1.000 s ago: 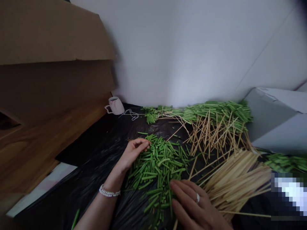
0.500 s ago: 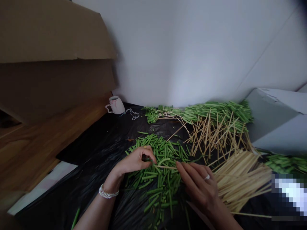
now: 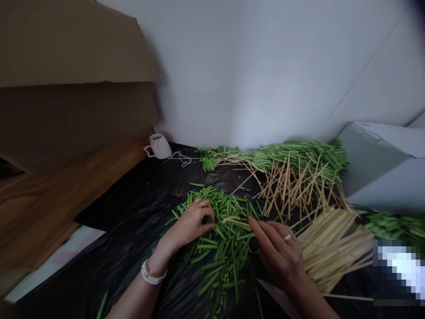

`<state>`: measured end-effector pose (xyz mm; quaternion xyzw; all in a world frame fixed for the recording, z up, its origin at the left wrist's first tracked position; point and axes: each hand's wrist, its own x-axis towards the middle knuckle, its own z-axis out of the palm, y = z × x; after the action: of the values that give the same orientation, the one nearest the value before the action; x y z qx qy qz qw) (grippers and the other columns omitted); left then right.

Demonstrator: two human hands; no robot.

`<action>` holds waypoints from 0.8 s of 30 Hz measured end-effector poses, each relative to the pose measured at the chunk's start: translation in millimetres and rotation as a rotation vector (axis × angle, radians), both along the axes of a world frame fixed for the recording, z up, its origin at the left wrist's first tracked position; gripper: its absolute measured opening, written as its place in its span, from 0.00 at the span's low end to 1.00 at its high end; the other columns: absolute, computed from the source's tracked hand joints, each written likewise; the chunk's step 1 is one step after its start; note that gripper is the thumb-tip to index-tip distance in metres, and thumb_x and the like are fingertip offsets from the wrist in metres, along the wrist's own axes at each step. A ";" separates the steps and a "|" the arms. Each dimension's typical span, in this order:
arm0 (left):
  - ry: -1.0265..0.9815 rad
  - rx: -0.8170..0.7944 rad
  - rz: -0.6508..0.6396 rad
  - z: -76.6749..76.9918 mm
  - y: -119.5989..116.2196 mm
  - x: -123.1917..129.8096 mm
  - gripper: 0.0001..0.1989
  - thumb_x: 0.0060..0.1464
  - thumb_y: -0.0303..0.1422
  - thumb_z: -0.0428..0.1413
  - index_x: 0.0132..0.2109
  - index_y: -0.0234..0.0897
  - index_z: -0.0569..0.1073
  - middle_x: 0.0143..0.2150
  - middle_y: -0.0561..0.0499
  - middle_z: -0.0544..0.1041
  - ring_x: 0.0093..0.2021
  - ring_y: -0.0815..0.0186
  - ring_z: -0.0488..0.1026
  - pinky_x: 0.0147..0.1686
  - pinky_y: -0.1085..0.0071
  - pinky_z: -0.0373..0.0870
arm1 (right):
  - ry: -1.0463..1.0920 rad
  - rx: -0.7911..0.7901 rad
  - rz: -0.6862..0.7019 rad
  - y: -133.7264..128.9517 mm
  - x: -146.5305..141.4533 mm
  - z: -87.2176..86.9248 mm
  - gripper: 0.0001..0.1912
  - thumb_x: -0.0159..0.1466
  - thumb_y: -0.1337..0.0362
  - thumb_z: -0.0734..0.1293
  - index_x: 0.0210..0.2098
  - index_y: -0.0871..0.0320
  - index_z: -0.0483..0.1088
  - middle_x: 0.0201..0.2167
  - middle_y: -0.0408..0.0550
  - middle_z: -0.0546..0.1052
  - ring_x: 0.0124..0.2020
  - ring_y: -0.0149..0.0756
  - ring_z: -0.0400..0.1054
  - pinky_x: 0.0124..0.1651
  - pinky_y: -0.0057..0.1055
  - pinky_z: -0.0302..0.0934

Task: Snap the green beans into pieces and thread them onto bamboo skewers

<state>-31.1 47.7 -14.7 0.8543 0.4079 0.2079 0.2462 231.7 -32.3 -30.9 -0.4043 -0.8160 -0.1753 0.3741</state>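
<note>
**A:** Hands?

**B:** Two. Left hand (image 3: 189,226) lay on the pile's left side, fingers curled together into it. Right hand (image 3: 275,252) was at the pile's right edge, fingers together and extended, tips beside a loose bamboo skewer (image 3: 237,223). Couldn't tell if either was clamped on anything.

**A:** Material?

**B:** One heap of cut green stalks (image 3: 226,248), mid-sheet on black plastic sheeting (image 3: 116,230), between the hands. Too many pieces to count.

**A:** Room to move?

**B:** Left: a stretch of sheeting up to the edge of the wooden counter (image 3: 83,186). Right: one bundle of skewers (image 3: 334,250) just past the right hand.

**A:** Farther out?

**B:** One crossed skewer heap (image 3: 295,188), one long green band (image 3: 299,155) behind it, one small green clump (image 3: 207,159), one green batch (image 3: 392,226) at the right edge. Back-left corner: one mug (image 3: 158,146), one cord (image 3: 179,158). Wall (image 3: 249,66) behind.
</note>
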 end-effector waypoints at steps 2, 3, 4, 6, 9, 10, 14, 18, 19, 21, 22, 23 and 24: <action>-0.157 -0.022 0.085 -3.2 3.5 0.3 0.03 0.51 0.33 0.63 0.33 0.40 0.77 0.34 0.50 0.74 0.39 0.60 0.68 0.44 0.66 0.61 | 0.002 0.015 -0.008 1.3 1.4 -1.3 0.36 0.63 0.80 0.57 0.69 0.60 0.52 0.43 0.54 0.79 0.41 0.39 0.71 0.44 0.37 0.64; -0.244 -0.052 0.142 -4.4 4.9 0.8 0.03 0.51 0.33 0.63 0.32 0.40 0.77 0.31 0.51 0.75 0.37 0.61 0.68 0.40 0.68 0.61 | 0.002 0.023 -0.014 1.7 1.7 -2.0 0.36 0.62 0.80 0.57 0.69 0.60 0.52 0.42 0.54 0.79 0.40 0.39 0.70 0.44 0.36 0.64; -0.335 -0.093 0.203 -5.3 6.0 1.6 0.04 0.51 0.33 0.63 0.32 0.39 0.77 0.30 0.51 0.75 0.34 0.62 0.69 0.37 0.70 0.61 | 0.000 0.026 -0.022 1.7 1.6 -2.8 0.37 0.62 0.81 0.57 0.69 0.60 0.51 0.42 0.54 0.79 0.39 0.38 0.70 0.43 0.36 0.65; -0.524 -0.205 0.311 -6.5 7.1 4.2 0.05 0.49 0.34 0.65 0.33 0.38 0.78 0.28 0.52 0.76 0.30 0.65 0.69 0.33 0.72 0.61 | -0.010 0.019 -0.042 0.8 0.5 -4.7 0.37 0.61 0.81 0.57 0.69 0.60 0.52 0.41 0.53 0.79 0.37 0.37 0.70 0.43 0.35 0.64; -0.760 -0.424 0.359 -7.7 6.1 10.7 0.13 0.47 0.36 0.66 0.41 0.36 0.80 0.31 0.49 0.80 0.31 0.65 0.72 0.34 0.72 0.65 | -0.040 -0.011 -0.079 -1.9 -3.1 -7.5 0.36 0.62 0.80 0.57 0.69 0.59 0.52 0.39 0.52 0.78 0.35 0.36 0.70 0.40 0.33 0.64; -0.819 -0.497 0.353 -8.2 5.2 13.3 0.15 0.48 0.37 0.66 0.42 0.36 0.80 0.32 0.48 0.81 0.32 0.65 0.73 0.35 0.71 0.66 | -0.049 -0.020 -0.092 -2.7 -4.5 -8.1 0.36 0.62 0.80 0.57 0.69 0.59 0.52 0.37 0.51 0.78 0.35 0.35 0.70 0.39 0.32 0.63; -0.997 -0.744 0.330 -10.5 0.2 23.3 0.17 0.47 0.41 0.67 0.40 0.33 0.80 0.34 0.44 0.82 0.30 0.67 0.75 0.34 0.72 0.69 | -0.084 -0.017 -0.138 -4.1 -8.4 -8.6 0.35 0.62 0.81 0.56 0.68 0.59 0.54 0.32 0.47 0.77 0.31 0.32 0.69 0.33 0.29 0.60; -1.091 -0.897 0.328 -11.9 -3.6 28.2 0.17 0.45 0.40 0.68 0.39 0.32 0.80 0.38 0.43 0.83 0.33 0.69 0.77 0.37 0.74 0.70 | -0.117 -0.010 -0.186 -3.7 -8.5 -8.6 0.33 0.61 0.81 0.56 0.65 0.61 0.58 0.30 0.45 0.75 0.28 0.31 0.65 0.31 0.31 0.56; -1.100 -0.913 0.324 -12.0 -4.1 28.7 0.17 0.45 0.39 0.69 0.39 0.32 0.80 0.38 0.44 0.83 0.34 0.69 0.77 0.38 0.74 0.70 | -0.123 -0.013 -0.193 -3.6 -8.1 -8.9 0.32 0.61 0.81 0.56 0.64 0.61 0.60 0.30 0.45 0.75 0.27 0.31 0.64 0.31 0.31 0.55; -1.102 -0.930 0.314 -12.1 -5.0 29.4 0.16 0.46 0.39 0.68 0.39 0.32 0.80 0.38 0.44 0.83 0.34 0.69 0.77 0.38 0.75 0.71 | -0.130 -0.013 -0.201 -3.4 -7.6 -9.5 0.29 0.62 0.80 0.56 0.62 0.61 0.62 0.30 0.45 0.74 0.27 0.31 0.63 0.31 0.31 0.54; -1.101 -0.936 0.309 -12.1 -5.4 29.7 0.16 0.46 0.38 0.68 0.39 0.32 0.80 0.38 0.44 0.83 0.33 0.69 0.77 0.38 0.75 0.71 | -0.134 -0.016 -0.201 -3.4 -7.5 -9.7 0.28 0.63 0.80 0.57 0.61 0.62 0.63 0.30 0.45 0.74 0.27 0.31 0.63 0.31 0.31 0.54; -1.101 -0.939 0.305 -12.2 -5.8 29.9 0.16 0.46 0.38 0.68 0.40 0.32 0.79 0.38 0.44 0.83 0.33 0.70 0.77 0.38 0.75 0.71 | -0.138 -0.020 -0.202 -3.4 -7.6 -9.9 0.27 0.63 0.80 0.57 0.60 0.62 0.64 0.30 0.45 0.74 0.27 0.31 0.62 0.31 0.31 0.53; -1.100 -0.942 0.300 -12.2 -6.2 30.2 0.16 0.46 0.38 0.68 0.40 0.33 0.79 0.38 0.44 0.83 0.33 0.70 0.77 0.38 0.75 0.71 | -0.143 -0.022 -0.202 -3.3 -8.0 -10.0 0.26 0.63 0.79 0.57 0.59 0.62 0.65 0.30 0.45 0.74 0.28 0.31 0.62 0.32 0.31 0.53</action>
<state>-0.9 41.5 -26.9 0.3655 0.3839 0.4402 0.7247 223.8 -35.6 -40.9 -0.4750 -0.7976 -0.2314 0.2910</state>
